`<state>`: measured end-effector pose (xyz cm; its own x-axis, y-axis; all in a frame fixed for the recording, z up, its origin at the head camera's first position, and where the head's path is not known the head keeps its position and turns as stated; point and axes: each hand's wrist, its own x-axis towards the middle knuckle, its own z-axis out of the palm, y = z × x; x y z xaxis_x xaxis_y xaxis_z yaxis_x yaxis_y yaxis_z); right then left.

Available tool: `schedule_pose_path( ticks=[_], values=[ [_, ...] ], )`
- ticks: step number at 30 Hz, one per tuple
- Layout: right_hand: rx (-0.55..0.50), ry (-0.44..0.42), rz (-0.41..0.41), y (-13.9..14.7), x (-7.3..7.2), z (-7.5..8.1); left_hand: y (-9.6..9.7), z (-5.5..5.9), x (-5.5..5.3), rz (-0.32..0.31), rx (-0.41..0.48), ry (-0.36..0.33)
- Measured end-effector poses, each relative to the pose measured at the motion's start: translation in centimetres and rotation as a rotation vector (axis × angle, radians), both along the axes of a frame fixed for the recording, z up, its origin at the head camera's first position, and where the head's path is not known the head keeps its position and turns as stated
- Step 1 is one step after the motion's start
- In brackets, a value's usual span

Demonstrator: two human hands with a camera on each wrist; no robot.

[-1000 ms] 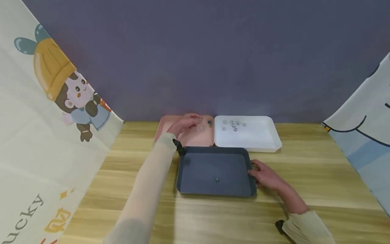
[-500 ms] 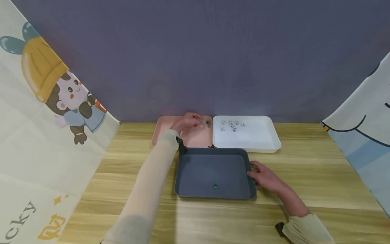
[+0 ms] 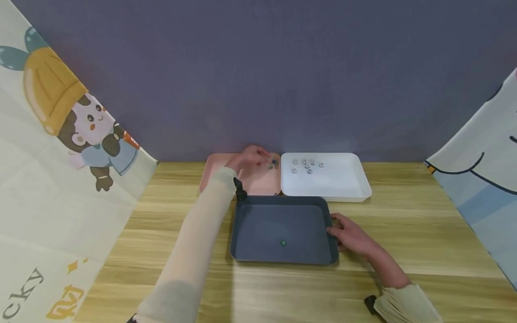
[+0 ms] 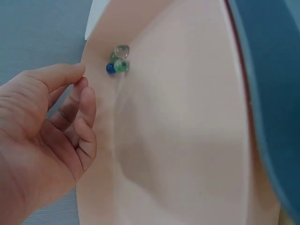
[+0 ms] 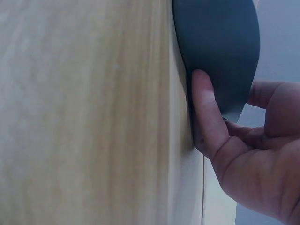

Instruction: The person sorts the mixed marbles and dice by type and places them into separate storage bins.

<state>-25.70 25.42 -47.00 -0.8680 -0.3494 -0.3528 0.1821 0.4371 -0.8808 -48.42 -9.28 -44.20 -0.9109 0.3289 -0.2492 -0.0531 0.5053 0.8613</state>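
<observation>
My left hand (image 4: pixel 51 119) hovers at the far edge of the pink tray (image 4: pixel 187 117), fingers loosely bent, thumb close to the index fingertip and nothing held. Just beyond its fingertips, several glass marbles (image 4: pixel 121 64), clear, green and blue, cluster in a corner of that tray. On the right, my right hand (image 3: pixel 351 234) grips the short side of the dark grey tray (image 3: pixel 258 224). In the right wrist view one finger lies low along the outside of the tray wall, while the thumb reaches the rim. A single green marble (image 3: pixel 283 242) lies inside the dark tray.
A white tray (image 3: pixel 343 179) holding several white dice (image 3: pixel 307 166) adjoins the pink tray's right side. Both stand behind the dark tray on the wooden table (image 3: pixel 404 215). A dark grey backdrop (image 3: pixel 282 80) rises behind, with printed cloths at both sides.
My left hand has let go of a greenish marble, now beside the others in the pink tray, and its fingers have lifted slightly. The marble in the dark tray has rolled a little.
</observation>
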Motion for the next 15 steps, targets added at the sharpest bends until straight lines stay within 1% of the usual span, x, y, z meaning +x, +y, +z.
schedule_pose_path(
  ticks=[3, 5, 6, 8, 10, 13, 15],
  values=[
    [-0.004, -0.001, -0.006, 0.0, 0.0, -0.1, 0.1, 0.4, 0.4, -0.028, -0.011, 0.035],
    [-0.007, -0.004, -0.008, 0.0, 0.0, 0.0, 0.3, 0.9, 0.8, -0.073, -0.037, 0.068],
    [-0.008, -0.005, -0.009, 0.0, 0.1, 0.0, 0.4, 1.3, 1.1, -0.106, -0.058, 0.092],
    [-0.010, -0.007, -0.009, 0.0, 0.0, -0.1, 0.8, 2.3, 2.0, -0.192, -0.101, 0.134],
    [-0.013, -0.008, -0.008, 0.0, 0.1, -0.1, 1.5, 3.4, 3.1, -0.297, -0.143, 0.166],
    [-0.020, -0.009, -0.008, -0.1, 0.1, -0.1, 3.2, 5.1, 5.3, -0.473, -0.243, 0.216],
    [-0.021, -0.008, -0.007, -0.1, 0.1, 0.0, 4.6, 5.9, 7.2, -0.599, -0.331, 0.227]
  ],
)
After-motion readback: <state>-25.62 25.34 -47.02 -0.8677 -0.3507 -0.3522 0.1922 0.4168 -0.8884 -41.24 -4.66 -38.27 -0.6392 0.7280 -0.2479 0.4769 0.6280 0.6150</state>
